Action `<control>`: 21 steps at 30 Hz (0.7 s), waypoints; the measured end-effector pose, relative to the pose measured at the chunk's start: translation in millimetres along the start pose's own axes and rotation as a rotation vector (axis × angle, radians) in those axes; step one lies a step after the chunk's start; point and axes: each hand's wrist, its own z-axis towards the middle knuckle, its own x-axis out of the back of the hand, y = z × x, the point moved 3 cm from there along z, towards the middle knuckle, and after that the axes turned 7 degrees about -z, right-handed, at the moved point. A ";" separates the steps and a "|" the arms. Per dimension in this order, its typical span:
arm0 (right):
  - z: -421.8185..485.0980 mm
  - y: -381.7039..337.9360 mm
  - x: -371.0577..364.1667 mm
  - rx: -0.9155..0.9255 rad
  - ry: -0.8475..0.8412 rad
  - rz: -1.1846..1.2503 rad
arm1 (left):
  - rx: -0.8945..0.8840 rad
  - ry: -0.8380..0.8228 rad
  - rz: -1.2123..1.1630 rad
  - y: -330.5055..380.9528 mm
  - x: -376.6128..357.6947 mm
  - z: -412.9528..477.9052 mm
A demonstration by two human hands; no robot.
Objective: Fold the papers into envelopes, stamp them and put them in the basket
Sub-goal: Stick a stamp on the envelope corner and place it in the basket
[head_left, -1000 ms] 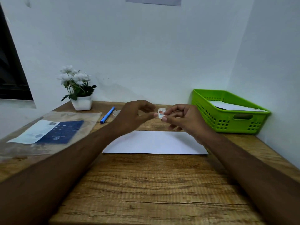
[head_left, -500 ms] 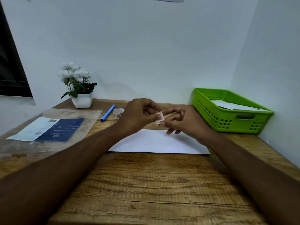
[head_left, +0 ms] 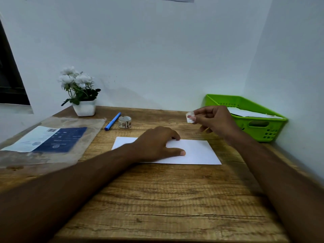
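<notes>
Right hand (head_left: 215, 121) pinches the small white paper stamp (head_left: 189, 117): light, flimsy, likely adhesive; hold by its edge. Left hand (head_left: 157, 144) rests flat on the white paper envelope (head_left: 198, 151).

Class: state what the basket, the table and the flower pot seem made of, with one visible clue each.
Basket: likely plastic, glossy green, moulded holes. Table: wood or wood-look laminate, matt, grained. Flower pot: ceramic or plastic, smooth white.

One each: envelope (head_left: 198, 153), stamp (head_left: 189, 117), basket (head_left: 259, 124), pen (head_left: 112, 121), roll (head_left: 124, 122), plant (head_left: 78, 88), packet (head_left: 52, 139).
</notes>
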 end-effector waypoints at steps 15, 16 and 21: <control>6.7 20.7 6.9 -0.189 -0.181 -0.184 | 0.278 0.107 -0.262 2.7 -23.0 45.5; 6.8 20.3 7.2 -0.189 -0.192 -0.177 | 0.279 0.114 -0.284 1.0 -21.6 45.0; 2.8 11.8 8.4 -0.190 -0.232 -0.123 | 0.247 0.211 -0.328 -2.6 -3.9 39.1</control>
